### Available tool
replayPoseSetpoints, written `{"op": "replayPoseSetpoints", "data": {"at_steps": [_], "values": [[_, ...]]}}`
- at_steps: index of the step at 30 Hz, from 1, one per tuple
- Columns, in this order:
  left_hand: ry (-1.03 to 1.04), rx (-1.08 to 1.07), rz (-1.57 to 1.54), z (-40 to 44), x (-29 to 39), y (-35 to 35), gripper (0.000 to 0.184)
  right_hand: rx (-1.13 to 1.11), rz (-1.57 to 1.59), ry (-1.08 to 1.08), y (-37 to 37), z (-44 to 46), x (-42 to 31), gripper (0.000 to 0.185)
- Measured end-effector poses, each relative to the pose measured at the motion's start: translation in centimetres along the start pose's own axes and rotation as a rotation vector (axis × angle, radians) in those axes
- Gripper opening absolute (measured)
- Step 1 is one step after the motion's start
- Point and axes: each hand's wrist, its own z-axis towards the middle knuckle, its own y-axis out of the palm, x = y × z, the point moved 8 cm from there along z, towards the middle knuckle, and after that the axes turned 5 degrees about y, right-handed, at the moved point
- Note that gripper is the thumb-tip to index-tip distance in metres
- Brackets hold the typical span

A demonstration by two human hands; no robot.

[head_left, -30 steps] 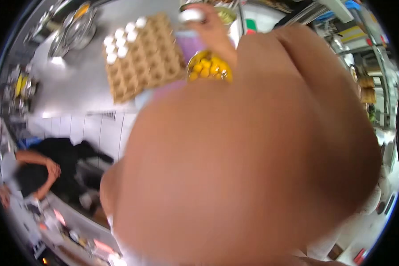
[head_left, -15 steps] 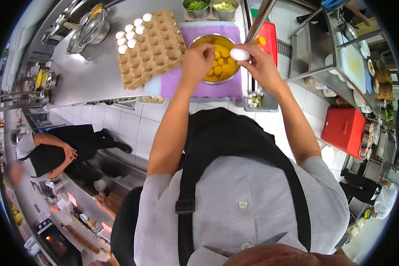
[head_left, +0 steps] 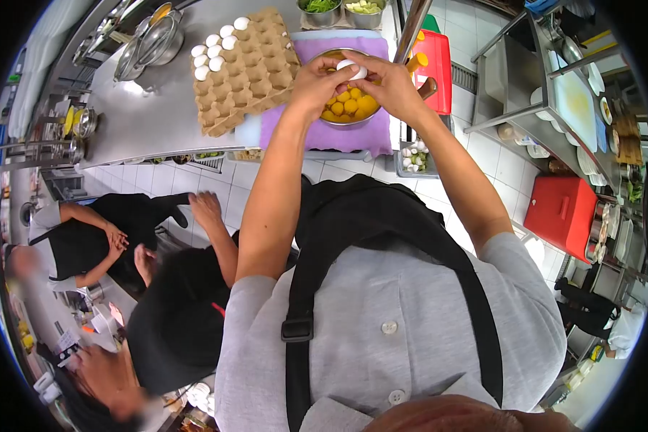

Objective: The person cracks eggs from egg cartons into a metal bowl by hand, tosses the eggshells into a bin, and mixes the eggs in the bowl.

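A white egg (head_left: 352, 69) is held over a metal bowl (head_left: 348, 124) between both hands. My left hand (head_left: 315, 88) has its fingertips closed on the egg's left side. From the other side my right hand (head_left: 394, 89) grips the same egg with fingers and thumb. Several whole yellow yolks (head_left: 353, 106) lie in the bowl, which the hands partly cover. The bowl rests on a purple cloth (head_left: 281, 133). To its left is a cardboard egg tray (head_left: 248, 79), with several white eggs (head_left: 214, 52) in its far-left cells. Whether the shell is cracked cannot be seen.
Tubs of chopped greens (head_left: 318, 6) and pale cut pieces (head_left: 365, 9) stand behind the bowl. A bin of shells (head_left: 415, 160) sits below the counter's right edge. Metal bowls (head_left: 158, 42) are at far left. Co-workers, one in a black cap (head_left: 180, 309), stand behind left.
My right hand has brought the egg left over the bowl, and my left hand now meets it there. A co-worker in a black cap has come into view at lower left.
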Motion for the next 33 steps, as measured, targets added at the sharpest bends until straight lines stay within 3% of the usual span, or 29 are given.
{"op": "replayPoseSetpoints", "data": {"at_steps": [5, 9, 11, 14, 15, 17, 21, 25, 28, 30, 31, 32, 33], "values": [[-0.039, -0.024, 0.037, 0.7, -1.3, -0.8, 0.038, -0.067, -0.127, 0.073, 0.6, -0.2, 0.3, 0.054], [-0.026, 0.017, 0.119, 1.0, -1.7, -1.3, 0.041, 0.012, -0.205, -0.145, 0.0, -0.2, -0.5, 0.055], [0.123, 0.026, 0.350, 1.6, -0.8, -1.8, 0.044, 0.017, -0.287, -0.224, -0.2, -0.2, -1.2, 0.056], [0.232, 0.027, 0.581, 0.5, 2.5, -1.2, 0.049, -0.027, -0.366, -0.067, -0.4, -0.1, -1.9, 0.058], [0.249, 0.025, 0.638, -0.2, 3.9, -0.8, 0.051, -0.019, -0.300, -0.067, -0.6, 0.0, -2.3, 0.057], [0.269, -0.031, 0.463, -1.0, 5.1, -0.4, 0.044, 0.002, -0.168, -0.066, -1.1, 0.1, -2.8, 0.056], [0.274, 0.030, 0.213, -0.9, 4.4, -1.0, 0.027, 0.027, 0.564, 0.208, -0.7, -0.2, 2.4, 0.047], [0.648, 0.032, 0.716, -0.4, 1.4, -1.2, 0.019, 0.222, 0.882, 0.211, -4.9, -4.1, 1.7, 0.042], [0.561, 0.080, 0.899, -1.1, 0.6, -0.1, 0.018, 0.508, 0.720, 0.105, -10.8, -9.7, 2.9, 0.042], [0.724, 0.087, 1.042, -1.6, 1.0, 0.5, 0.017, 0.578, 0.402, 0.241, -13.2, -13.3, 7.6, 0.047], [0.707, 0.098, 1.042, -1.7, 1.2, 0.4, 0.019, 0.486, 0.099, 0.376, -13.8, -15.1, 13.0, 0.053], [0.690, 0.104, 1.039, -1.9, 1.3, 0.5, 0.020, 0.428, -0.653, 0.261, -14.1, -17.7, 17.2, 0.058], [0.698, 0.115, 1.021, -2.2, 1.1, 0.5, 0.021, 0.447, -0.555, 0.355, -14.8, -19.2, 17.6, 0.058]]}}
